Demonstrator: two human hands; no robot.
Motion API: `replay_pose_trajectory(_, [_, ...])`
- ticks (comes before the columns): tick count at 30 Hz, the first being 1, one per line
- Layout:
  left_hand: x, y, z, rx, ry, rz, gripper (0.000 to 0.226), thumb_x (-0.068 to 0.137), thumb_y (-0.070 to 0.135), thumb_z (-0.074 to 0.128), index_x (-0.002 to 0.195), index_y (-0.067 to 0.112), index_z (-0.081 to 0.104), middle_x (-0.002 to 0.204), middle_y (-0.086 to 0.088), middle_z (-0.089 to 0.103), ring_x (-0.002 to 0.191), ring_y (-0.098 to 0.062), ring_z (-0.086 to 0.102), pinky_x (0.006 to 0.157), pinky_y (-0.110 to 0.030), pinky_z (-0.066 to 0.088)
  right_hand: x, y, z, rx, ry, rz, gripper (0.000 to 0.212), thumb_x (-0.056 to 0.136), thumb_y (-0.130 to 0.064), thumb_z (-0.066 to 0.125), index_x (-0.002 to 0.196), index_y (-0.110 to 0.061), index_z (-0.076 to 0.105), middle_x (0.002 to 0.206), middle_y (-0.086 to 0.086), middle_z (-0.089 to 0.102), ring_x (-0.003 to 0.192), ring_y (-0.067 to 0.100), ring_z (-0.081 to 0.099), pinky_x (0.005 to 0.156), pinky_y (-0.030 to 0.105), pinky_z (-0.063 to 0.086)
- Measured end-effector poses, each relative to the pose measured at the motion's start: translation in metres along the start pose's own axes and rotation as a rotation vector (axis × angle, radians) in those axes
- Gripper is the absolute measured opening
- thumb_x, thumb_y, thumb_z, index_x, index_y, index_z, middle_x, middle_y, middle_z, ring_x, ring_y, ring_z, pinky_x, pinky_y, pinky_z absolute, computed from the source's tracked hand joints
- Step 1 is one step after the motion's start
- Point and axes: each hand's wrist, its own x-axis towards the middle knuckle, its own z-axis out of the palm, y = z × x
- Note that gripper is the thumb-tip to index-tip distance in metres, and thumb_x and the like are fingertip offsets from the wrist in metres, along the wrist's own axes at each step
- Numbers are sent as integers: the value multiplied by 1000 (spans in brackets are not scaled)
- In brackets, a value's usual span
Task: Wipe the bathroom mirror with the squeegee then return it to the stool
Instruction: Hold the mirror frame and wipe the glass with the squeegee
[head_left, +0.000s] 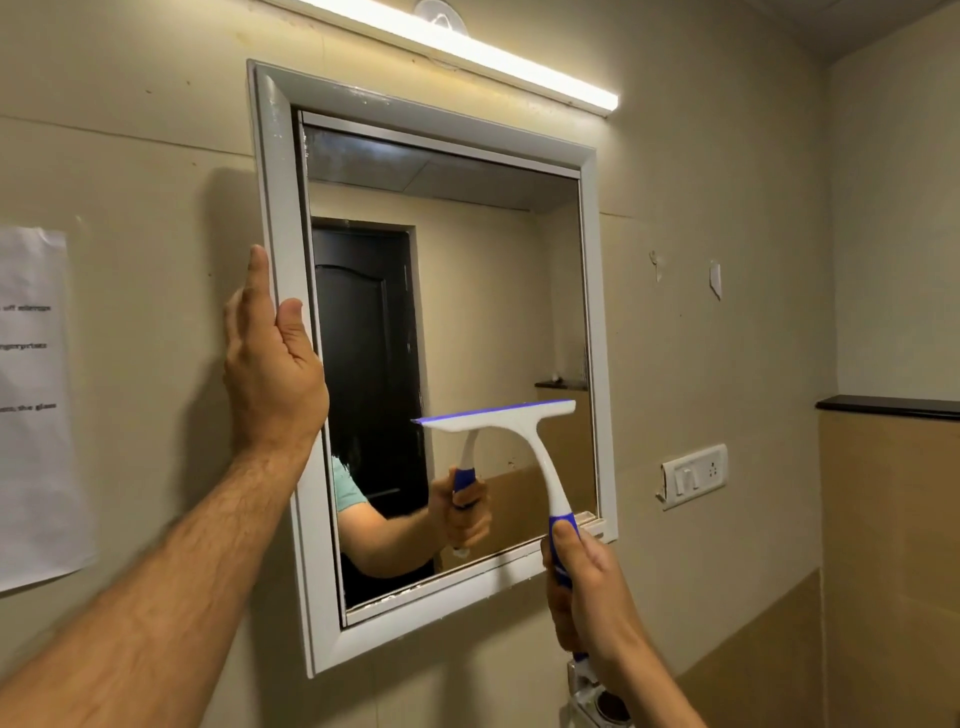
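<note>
Squeegee sits low on the mirror, blade lying crosswise above the right hand clenched round its handle — left hand grips the frame's left edge.

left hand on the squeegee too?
No, the left hand grips the left side of the mirror frame, while only the right hand holds the squeegee by its blue handle.
</note>
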Motion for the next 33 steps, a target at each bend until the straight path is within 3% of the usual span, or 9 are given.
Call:
replay_pose_trajectory(4, [-1, 2, -1, -4, 7, -1, 47, 104, 25, 34, 150, 20, 27, 135, -15, 43, 111, -16, 46, 81, 7, 23, 16, -25, 5, -46, 1, -107, 39, 96, -49, 42, 77, -17, 52, 55, -6, 41, 41, 3, 36, 43, 18, 34])
replay_pose_trajectory(8, [-1, 2, -1, 1, 8, -8, 47, 104, 28, 33, 150, 22, 27, 129, -16, 44, 95, -6, 44, 78, -2, 28, 10, -11, 7, -39, 16, -76, 41, 87, -57, 45, 79, -18, 54, 58, -3, 45, 46, 6, 39, 46, 21, 35])
replay_pose_trajectory(12, [-3, 2, -2, 3, 6, -20, 48, 104, 29, 33, 150, 21, 27, 132, -15, 43, 97, 2, 38, 77, 3, 28, -17, 21, 1, 46, -31, 38, 40, 89, -48, 46, 79, -10, 54, 51, -3, 42, 40, 9, 33, 40, 21, 30])
replay_pose_trajectory(15, [-3, 0, -3, -21, -21, -93, 51, 102, 38, 38, 148, 16, 32, 136, -14, 44, 115, -10, 47, 80, 11, 23, -20, 15, 1, 59, -36, 53, 37, 96, -41, 44, 78, -9, 53, 49, -4, 41, 37, 8, 31, 38, 20, 29])
replay_pose_trajectory(16, [-3, 0, -4, -26, -38, -130, 56, 100, 44, 40, 147, 15, 33, 139, -12, 44, 122, -15, 47, 85, 9, 24, -16, 7, 1, 43, -35, 27, 38, 97, -41, 44, 77, -10, 52, 49, -4, 40, 37, 8, 32, 38, 21, 29])
replay_pose_trajectory(18, [-4, 0, -4, -3, -63, -154, 63, 96, 53, 41, 147, 15, 34, 142, -8, 47, 129, -21, 45, 98, -11, 34, -5, -13, 2, 14, -30, -36, 38, 98, -43, 42, 78, -11, 49, 49, -4, 37, 37, 8, 30, 38, 21, 28])
replay_pose_trajectory(21, [-5, 2, -5, 48, -79, -149, 62, 98, 51, 38, 149, 15, 31, 140, -9, 48, 128, -24, 45, 101, -27, 35, 5, -28, 6, -11, -28, -83, 39, 98, -44, 40, 79, -12, 48, 52, -3, 37, 38, 7, 30, 39, 22, 29])
replay_pose_trajectory(28, [-9, 6, -7, 50, -74, -145, 57, 100, 44, 38, 150, 19, 28, 135, -13, 51, 120, -24, 49, 92, -21, 35, -21, 30, 8, 65, -9, 45, 46, 79, -53, 48, 77, -8, 52, 49, -1, 39, 40, 12, 30, 40, 21, 28])
replay_pose_trajectory(33, [-9, 3, -6, 26, -53, -142, 56, 100, 43, 40, 149, 18, 30, 130, -13, 54, 117, -24, 52, 87, -15, 35, -19, 23, 10, 73, -29, 27, 46, 82, -53, 48, 80, -7, 51, 50, -1, 38, 41, 12, 28, 40, 22, 25])
